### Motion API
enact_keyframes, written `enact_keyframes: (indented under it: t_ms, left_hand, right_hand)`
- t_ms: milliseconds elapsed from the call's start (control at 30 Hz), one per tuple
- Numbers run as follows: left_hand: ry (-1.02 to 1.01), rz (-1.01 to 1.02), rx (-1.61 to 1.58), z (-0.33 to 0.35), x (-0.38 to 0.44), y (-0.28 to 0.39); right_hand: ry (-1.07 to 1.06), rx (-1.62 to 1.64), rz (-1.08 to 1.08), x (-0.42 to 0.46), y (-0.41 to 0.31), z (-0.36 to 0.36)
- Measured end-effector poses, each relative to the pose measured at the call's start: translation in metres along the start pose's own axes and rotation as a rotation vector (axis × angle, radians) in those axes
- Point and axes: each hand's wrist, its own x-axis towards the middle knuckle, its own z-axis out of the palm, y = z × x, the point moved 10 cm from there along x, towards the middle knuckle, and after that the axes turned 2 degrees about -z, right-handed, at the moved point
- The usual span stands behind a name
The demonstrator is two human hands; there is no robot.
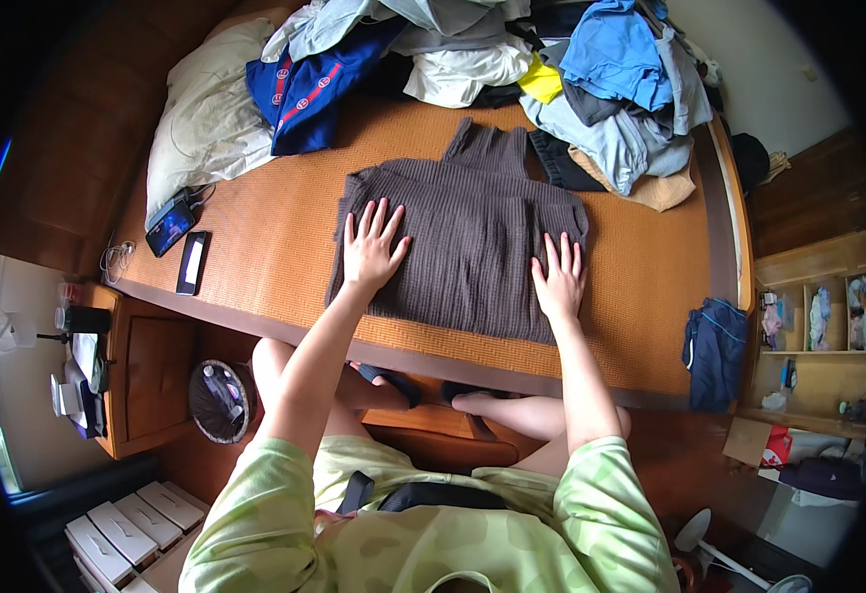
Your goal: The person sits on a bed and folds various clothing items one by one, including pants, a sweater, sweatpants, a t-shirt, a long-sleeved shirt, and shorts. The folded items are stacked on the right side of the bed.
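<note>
A dark brown ribbed knit turtleneck sweater (462, 244) lies folded on the woven mat (270, 237) of a bed, its tall collar pointing away from me. My left hand (373, 248) rests flat on the sweater's left side, fingers spread. Against the right side lies my right hand (560, 278), palm down with the fingers slightly apart. Neither hand grips the fabric. The sweater's underside and any folded-in sleeves are hidden.
Heaped clothes, including blue shorts (614, 55) and a navy garment (307, 89), line the bed's far side beside a pillow (210, 118). Two phones (193, 263) lie at left. Navy clothing (716, 352) hangs over the right corner. A waste basket (219, 400) stands below.
</note>
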Motion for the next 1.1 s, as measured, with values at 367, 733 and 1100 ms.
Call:
enact_keyframes:
  t_ms: [367, 733, 1100]
  left_hand:
    - [-0.016, -0.145, -0.228, 0.058, 0.126, -0.001]
    - [-0.374, -0.672, -1.113, 0.12, 0.228, 0.041]
    - [-0.736, 0.032, -1.313, 0.046, 0.144, 0.073]
  right_hand:
    - [0.036, -0.011, 0.036, 0.001, -0.003, -0.006]
    - [0.045, -0.009, 0.006, 0.004, -0.005, -0.005]
    - [0.101, 0.007, 0.013, 0.001, 0.001, -0.01]
